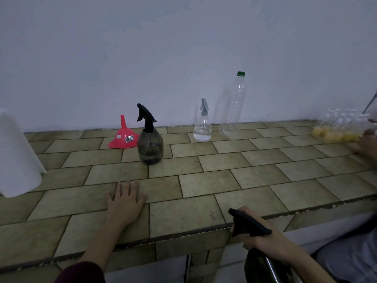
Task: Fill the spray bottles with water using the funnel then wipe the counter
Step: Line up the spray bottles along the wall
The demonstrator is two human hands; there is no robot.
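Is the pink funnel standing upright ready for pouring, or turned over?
Turned over. The pink funnel rests wide mouth down on the tiled counter, spout pointing up, just left of the smoky spray bottle.

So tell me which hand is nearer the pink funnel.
Left. The left hand lies flat on the counter just in front of the funnel; the right hand grips a spray bottle off the counter's near edge.

Dim, flat light; soft, curved edges

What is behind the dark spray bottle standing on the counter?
Behind the dark spray bottle, to its left, the pink funnel sits upside down. The bottle covers the funnel's right rim.
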